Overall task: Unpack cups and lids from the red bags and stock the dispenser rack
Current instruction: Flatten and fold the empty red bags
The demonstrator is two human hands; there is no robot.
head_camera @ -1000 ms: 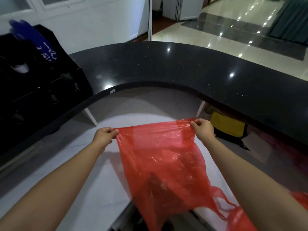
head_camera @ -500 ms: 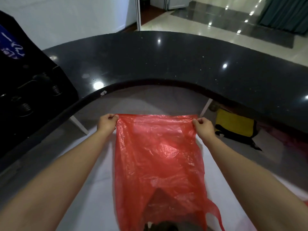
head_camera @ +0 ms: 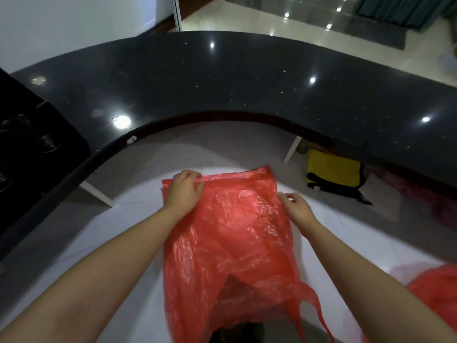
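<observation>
An empty-looking red plastic bag (head_camera: 230,238) lies flat on the white table (head_camera: 128,219), its handles trailing toward me. My left hand (head_camera: 185,191) lies flat on the bag's far left corner, fingers straight and pressing it down. My right hand (head_camera: 296,209) touches the bag's right edge with its fingers stretched out. The black dispenser rack (head_camera: 37,134) stands at the left on the counter, with springs showing in its slots. No cups or lids are in view.
A curved black counter (head_camera: 247,82) arcs round the far side of the table. A second red bag (head_camera: 435,295) lies at the lower right. A yellow and black bag (head_camera: 333,170) sits on the floor under the counter at right.
The bag was held up stretched between both pinching hands. It now lies on the table, and both hands have let go of its top edge and rest flat on it.
</observation>
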